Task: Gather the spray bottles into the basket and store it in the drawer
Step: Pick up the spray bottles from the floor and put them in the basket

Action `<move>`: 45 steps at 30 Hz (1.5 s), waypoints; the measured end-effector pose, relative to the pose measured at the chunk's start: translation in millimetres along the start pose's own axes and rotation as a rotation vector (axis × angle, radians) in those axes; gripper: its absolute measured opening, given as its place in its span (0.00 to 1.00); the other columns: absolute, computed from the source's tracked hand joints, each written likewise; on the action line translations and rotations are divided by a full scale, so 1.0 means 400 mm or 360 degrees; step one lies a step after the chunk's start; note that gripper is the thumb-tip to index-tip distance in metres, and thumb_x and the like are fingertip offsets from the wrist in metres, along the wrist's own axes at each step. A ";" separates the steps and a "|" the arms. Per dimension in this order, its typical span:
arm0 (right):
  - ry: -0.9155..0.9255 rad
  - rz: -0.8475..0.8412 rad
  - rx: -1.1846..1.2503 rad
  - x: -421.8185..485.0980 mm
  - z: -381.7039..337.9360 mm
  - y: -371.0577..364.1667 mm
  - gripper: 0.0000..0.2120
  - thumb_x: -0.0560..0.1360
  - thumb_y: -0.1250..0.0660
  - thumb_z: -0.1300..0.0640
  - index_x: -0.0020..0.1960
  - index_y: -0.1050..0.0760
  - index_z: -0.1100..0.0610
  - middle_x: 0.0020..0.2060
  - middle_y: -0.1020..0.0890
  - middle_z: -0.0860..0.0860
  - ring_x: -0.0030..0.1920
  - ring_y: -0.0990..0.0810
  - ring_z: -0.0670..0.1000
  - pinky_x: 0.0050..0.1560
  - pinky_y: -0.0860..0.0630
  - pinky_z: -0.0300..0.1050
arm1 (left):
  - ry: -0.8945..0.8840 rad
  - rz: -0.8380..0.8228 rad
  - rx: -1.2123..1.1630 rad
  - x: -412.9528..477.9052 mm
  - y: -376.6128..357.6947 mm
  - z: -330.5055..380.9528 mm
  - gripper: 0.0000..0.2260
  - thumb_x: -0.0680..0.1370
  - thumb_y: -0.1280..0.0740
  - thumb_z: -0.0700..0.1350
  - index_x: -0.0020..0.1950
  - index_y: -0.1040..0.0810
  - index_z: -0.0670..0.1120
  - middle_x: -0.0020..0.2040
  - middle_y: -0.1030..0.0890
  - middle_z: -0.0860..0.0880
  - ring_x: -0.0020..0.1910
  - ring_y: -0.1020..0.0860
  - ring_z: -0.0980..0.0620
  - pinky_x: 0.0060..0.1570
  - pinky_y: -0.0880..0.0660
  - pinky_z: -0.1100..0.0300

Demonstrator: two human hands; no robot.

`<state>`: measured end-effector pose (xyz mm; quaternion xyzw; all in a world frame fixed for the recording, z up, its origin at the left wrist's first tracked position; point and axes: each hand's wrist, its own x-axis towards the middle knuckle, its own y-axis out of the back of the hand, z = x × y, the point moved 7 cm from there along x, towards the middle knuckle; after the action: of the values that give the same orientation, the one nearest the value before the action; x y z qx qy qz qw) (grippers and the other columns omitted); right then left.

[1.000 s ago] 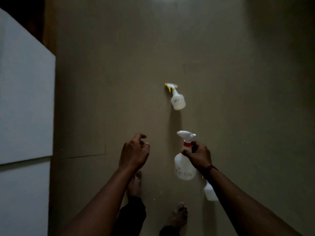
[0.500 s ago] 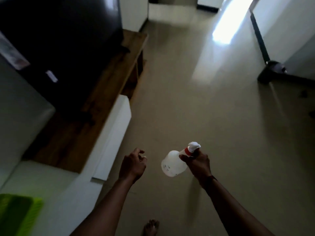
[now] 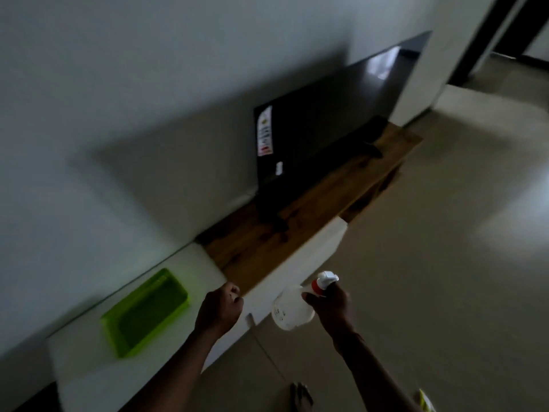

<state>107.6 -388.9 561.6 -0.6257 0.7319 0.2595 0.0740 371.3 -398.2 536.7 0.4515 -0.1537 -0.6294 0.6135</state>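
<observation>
My right hand [image 3: 332, 304] grips the neck of a translucent white spray bottle [image 3: 292, 310] with a red collar and white trigger head, tilted with its body pointing left, held in the air beside the cabinet edge. My left hand [image 3: 219, 307] is curled into a loose fist with nothing in it, over the front edge of the white cabinet top [image 3: 190, 346]. A green plastic basket [image 3: 145, 310] sits on that top, left of my left hand, and looks empty. At the bottom right edge a yellow-and-white object [image 3: 424, 402], possibly another spray bottle, pokes into view.
A dark TV [image 3: 320, 138] stands on a wooden shelf top [image 3: 297, 230] beyond the white cabinet, against the wall. A white drawer front [image 3: 315, 257] sits below the wood. Beige tiled floor [image 3: 430, 263] spreads to the right; my foot [image 3: 301, 396] is below.
The view swung from the floor up to the cabinet and wall. My right hand lifted the bottle off the floor and carried it toward the cabinet; the green basket came into full view.
</observation>
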 end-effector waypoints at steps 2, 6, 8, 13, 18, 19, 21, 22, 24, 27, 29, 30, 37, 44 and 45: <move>0.0029 -0.0146 -0.0058 0.027 -0.025 -0.075 0.26 0.71 0.27 0.61 0.67 0.30 0.61 0.64 0.23 0.57 0.63 0.25 0.56 0.58 0.30 0.44 | 0.0175 0.0076 -0.0036 -0.012 0.051 -0.059 0.09 0.75 0.36 0.46 0.54 0.24 0.46 0.45 0.17 0.45 0.45 0.20 0.46 0.43 0.24 0.55; 0.0130 -0.0402 -0.0290 0.073 -0.058 -0.224 0.22 0.69 0.25 0.57 0.61 0.26 0.58 0.59 0.20 0.55 0.60 0.22 0.54 0.58 0.26 0.46 | 0.0550 0.0271 -0.0235 -0.051 0.128 -0.179 0.08 0.75 0.35 0.46 0.54 0.23 0.49 0.39 0.21 0.52 0.42 0.22 0.49 0.44 0.25 0.56; 0.0176 -0.0510 -0.0396 0.094 -0.074 -0.299 0.22 0.69 0.25 0.56 0.60 0.26 0.58 0.56 0.19 0.53 0.57 0.21 0.53 0.58 0.25 0.48 | 0.0703 0.0402 -0.0426 -0.076 0.158 -0.246 0.08 0.75 0.33 0.45 0.53 0.21 0.48 0.39 0.20 0.52 0.42 0.21 0.48 0.44 0.25 0.56; 0.0295 -0.0762 -0.0554 0.070 -0.129 -0.478 0.19 0.69 0.25 0.59 0.57 0.25 0.59 0.44 0.21 0.46 0.47 0.22 0.47 0.38 0.31 0.30 | 0.1008 0.0682 -0.0880 -0.167 0.215 -0.424 0.03 0.74 0.31 0.44 0.45 0.20 0.53 0.41 0.15 0.47 0.44 0.16 0.46 0.48 0.20 0.49; 0.0413 -0.0935 -0.0738 0.030 -0.140 -0.722 0.18 0.67 0.23 0.56 0.54 0.23 0.55 0.49 0.16 0.49 0.45 0.20 0.45 0.44 0.24 0.39 | 0.1194 0.0861 -0.1168 -0.208 0.231 -0.642 0.04 0.72 0.32 0.47 0.45 0.20 0.52 0.40 0.14 0.47 0.43 0.15 0.46 0.47 0.19 0.46; 0.0431 -0.0954 -0.0777 0.022 -0.137 -0.773 0.17 0.67 0.23 0.55 0.54 0.22 0.54 0.49 0.16 0.49 0.46 0.20 0.46 0.47 0.23 0.42 | 0.1229 0.0875 -0.1199 -0.207 0.223 -0.696 0.04 0.71 0.33 0.48 0.45 0.20 0.53 0.42 0.14 0.47 0.45 0.15 0.46 0.48 0.19 0.46; 0.0434 -0.0959 -0.0869 0.006 -0.132 -0.862 0.17 0.67 0.23 0.53 0.53 0.22 0.54 0.48 0.16 0.49 0.46 0.21 0.47 0.48 0.23 0.45 | 0.1280 0.0885 -0.1278 -0.196 0.207 -0.774 0.02 0.72 0.34 0.48 0.41 0.22 0.56 0.44 0.14 0.46 0.47 0.16 0.45 0.49 0.19 0.45; 0.0428 -0.0944 -0.0915 -0.004 -0.123 -0.909 0.17 0.67 0.23 0.52 0.52 0.22 0.53 0.48 0.17 0.49 0.45 0.21 0.48 0.47 0.23 0.46 | 0.1314 0.0879 -0.1322 -0.192 0.193 -0.818 0.04 0.72 0.33 0.47 0.40 0.23 0.57 0.45 0.14 0.45 0.47 0.16 0.45 0.50 0.19 0.45; 0.0472 -0.0926 -0.0975 -0.014 -0.105 -1.007 0.16 0.66 0.23 0.51 0.51 0.22 0.54 0.47 0.17 0.49 0.44 0.20 0.49 0.46 0.22 0.46 | 0.1359 0.0846 -0.1420 -0.173 0.177 -0.895 0.06 0.73 0.33 0.46 0.40 0.25 0.59 0.47 0.15 0.45 0.48 0.17 0.44 0.50 0.19 0.45; 0.0530 -0.0931 -0.1063 -0.019 -0.076 -1.146 0.15 0.66 0.23 0.52 0.50 0.22 0.54 0.47 0.16 0.50 0.43 0.18 0.51 0.46 0.21 0.46 | 0.1362 0.0791 -0.1442 -0.131 0.169 -0.979 0.06 0.73 0.33 0.47 0.41 0.25 0.60 0.48 0.15 0.45 0.47 0.16 0.46 0.50 0.19 0.44; 0.0524 -0.0937 -0.1115 -0.006 -0.044 -1.239 0.12 0.66 0.23 0.54 0.46 0.22 0.53 0.47 0.16 0.50 0.43 0.18 0.51 0.45 0.22 0.45 | 0.1345 0.0736 -0.1435 -0.096 0.181 -1.025 0.06 0.74 0.33 0.47 0.44 0.25 0.58 0.49 0.15 0.46 0.48 0.16 0.47 0.50 0.19 0.46; 0.0527 -0.0940 -0.1130 0.001 -0.031 -1.277 0.11 0.66 0.23 0.53 0.45 0.22 0.53 0.46 0.16 0.50 0.43 0.18 0.51 0.44 0.22 0.45 | 0.1329 0.0728 -0.1411 -0.078 0.186 -1.044 0.05 0.74 0.34 0.46 0.47 0.24 0.56 0.49 0.15 0.46 0.48 0.16 0.47 0.50 0.19 0.48; 0.0612 -0.0962 -0.1075 0.085 0.110 -1.506 0.08 0.68 0.26 0.56 0.45 0.19 0.57 0.35 0.18 0.49 0.37 0.18 0.49 0.37 0.19 0.48 | 0.1309 0.0625 -0.1333 0.058 0.170 -1.215 0.15 0.77 0.35 0.45 0.64 0.25 0.45 0.55 0.17 0.45 0.52 0.18 0.48 0.45 0.29 0.61; 0.0459 -0.1023 -0.1095 0.139 0.267 -1.612 0.08 0.70 0.30 0.51 0.49 0.21 0.47 0.42 0.16 0.50 0.45 0.16 0.53 0.42 0.17 0.58 | 0.1312 0.0625 -0.1447 0.137 0.133 -1.319 0.17 0.77 0.34 0.44 0.66 0.27 0.45 0.61 0.20 0.43 0.51 0.24 0.51 0.49 0.30 0.60; 0.0490 -0.1027 -0.1101 0.130 0.264 -1.622 0.09 0.71 0.30 0.51 0.50 0.21 0.47 0.42 0.16 0.49 0.45 0.16 0.52 0.40 0.17 0.55 | 0.1312 0.0634 -0.1452 0.137 0.131 -1.324 0.18 0.77 0.34 0.44 0.66 0.27 0.45 0.61 0.20 0.43 0.50 0.25 0.52 0.49 0.30 0.60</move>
<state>693.4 -437.9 262.4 -0.8393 0.3743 0.3556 -0.1702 814.0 -267.8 266.3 0.3128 0.2966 -0.2806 0.8576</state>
